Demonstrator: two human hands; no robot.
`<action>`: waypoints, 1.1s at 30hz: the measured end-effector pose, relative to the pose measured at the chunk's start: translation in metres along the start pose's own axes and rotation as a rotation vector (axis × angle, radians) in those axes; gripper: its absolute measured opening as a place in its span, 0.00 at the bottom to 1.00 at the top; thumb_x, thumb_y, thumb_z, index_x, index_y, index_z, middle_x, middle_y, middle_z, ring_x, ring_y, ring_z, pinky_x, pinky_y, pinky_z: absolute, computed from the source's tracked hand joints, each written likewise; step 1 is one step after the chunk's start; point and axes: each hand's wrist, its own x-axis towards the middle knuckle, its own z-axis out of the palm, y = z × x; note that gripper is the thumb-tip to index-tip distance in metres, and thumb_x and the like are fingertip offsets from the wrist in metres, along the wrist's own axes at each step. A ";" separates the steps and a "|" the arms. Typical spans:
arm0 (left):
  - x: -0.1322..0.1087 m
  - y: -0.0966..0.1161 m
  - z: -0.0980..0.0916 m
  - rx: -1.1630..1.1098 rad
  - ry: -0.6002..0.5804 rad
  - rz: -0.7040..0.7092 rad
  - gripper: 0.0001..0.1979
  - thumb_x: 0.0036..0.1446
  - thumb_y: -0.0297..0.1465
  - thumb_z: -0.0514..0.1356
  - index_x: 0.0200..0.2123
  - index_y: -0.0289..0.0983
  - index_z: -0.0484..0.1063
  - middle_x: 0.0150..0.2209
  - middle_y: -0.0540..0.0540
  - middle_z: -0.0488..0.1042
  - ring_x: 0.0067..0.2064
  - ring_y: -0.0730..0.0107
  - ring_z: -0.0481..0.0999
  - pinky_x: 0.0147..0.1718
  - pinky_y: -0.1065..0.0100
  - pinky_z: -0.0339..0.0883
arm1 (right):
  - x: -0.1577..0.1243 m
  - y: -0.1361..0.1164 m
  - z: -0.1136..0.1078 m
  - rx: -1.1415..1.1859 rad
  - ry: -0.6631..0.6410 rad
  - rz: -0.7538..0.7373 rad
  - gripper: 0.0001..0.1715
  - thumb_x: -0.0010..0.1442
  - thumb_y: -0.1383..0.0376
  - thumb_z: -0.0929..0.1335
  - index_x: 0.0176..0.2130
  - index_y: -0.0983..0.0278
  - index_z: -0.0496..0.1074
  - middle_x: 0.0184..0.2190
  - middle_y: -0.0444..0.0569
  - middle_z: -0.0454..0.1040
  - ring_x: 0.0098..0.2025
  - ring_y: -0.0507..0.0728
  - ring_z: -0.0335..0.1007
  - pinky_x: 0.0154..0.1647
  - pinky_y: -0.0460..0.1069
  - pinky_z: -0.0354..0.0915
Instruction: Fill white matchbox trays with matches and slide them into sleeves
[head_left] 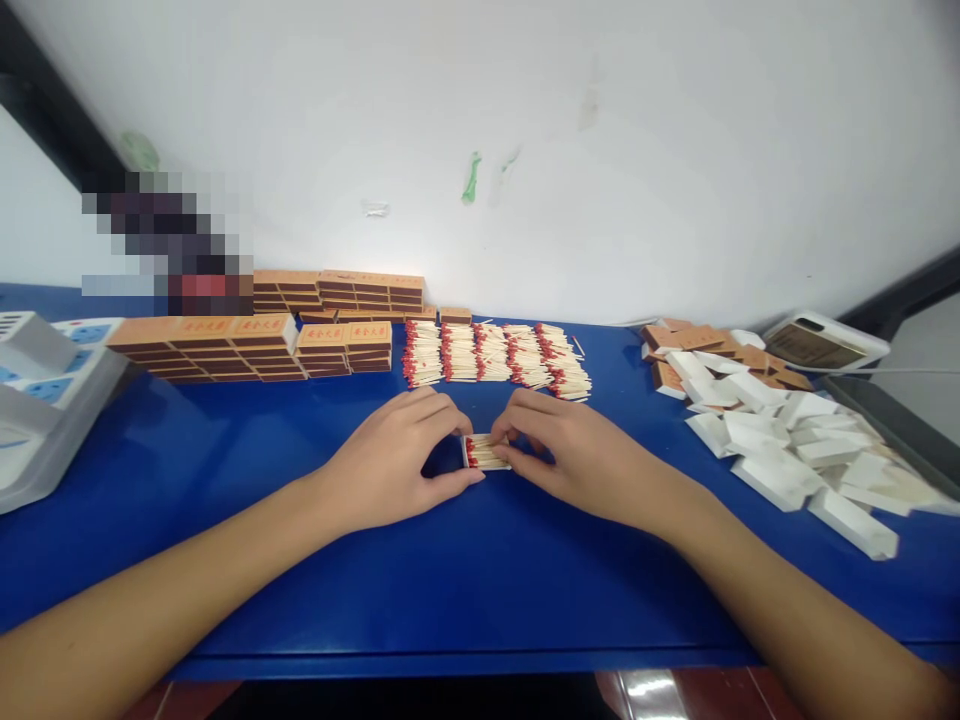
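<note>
A small white matchbox tray (464, 450) lies on the blue table between my hands, filled with red-headed matches (484, 458). My left hand (401, 455) pinches the tray's left end between thumb and fingers. Over its right end, the thumb and fingertips of my right hand (574, 445) close on the matches, partly hiding them and that end of the tray. Just beyond my hands lie several piles of loose matches (491, 355) in a row, their red heads mostly to the left.
Stacked orange-brown matchboxes (217, 345) stand at left and along the wall. White empty trays (772, 440) and loose box sleeves (694, 340) are heaped at right, near a phone (825, 340) and a dark bin (900, 435). A pale plastic container (52, 440) sits far left.
</note>
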 end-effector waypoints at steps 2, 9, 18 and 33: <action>0.000 -0.001 -0.001 0.005 -0.001 0.000 0.13 0.65 0.39 0.69 0.46 0.38 0.74 0.45 0.45 0.79 0.47 0.58 0.78 0.50 0.55 0.72 | -0.001 0.005 -0.007 -0.004 0.038 0.020 0.07 0.73 0.65 0.67 0.46 0.60 0.77 0.42 0.50 0.77 0.36 0.56 0.73 0.38 0.51 0.66; -0.001 -0.002 -0.003 0.001 0.006 -0.016 0.14 0.66 0.41 0.68 0.47 0.39 0.74 0.45 0.44 0.79 0.48 0.58 0.78 0.50 0.55 0.72 | -0.013 0.046 -0.039 -0.142 0.045 0.262 0.12 0.68 0.57 0.70 0.34 0.59 0.77 0.33 0.50 0.79 0.33 0.58 0.73 0.32 0.52 0.61; -0.002 -0.001 -0.003 0.028 -0.025 -0.029 0.14 0.66 0.41 0.68 0.47 0.39 0.75 0.46 0.44 0.79 0.49 0.56 0.78 0.50 0.53 0.72 | -0.009 0.052 -0.032 -0.011 -0.094 0.301 0.15 0.69 0.55 0.68 0.35 0.60 0.76 0.30 0.49 0.79 0.29 0.57 0.72 0.31 0.52 0.64; -0.002 0.000 -0.003 0.021 -0.026 -0.027 0.14 0.66 0.41 0.69 0.46 0.39 0.75 0.45 0.44 0.79 0.48 0.57 0.78 0.50 0.54 0.73 | -0.009 0.044 -0.027 -0.015 -0.103 0.287 0.10 0.68 0.60 0.68 0.34 0.60 0.73 0.31 0.48 0.78 0.30 0.56 0.71 0.31 0.51 0.64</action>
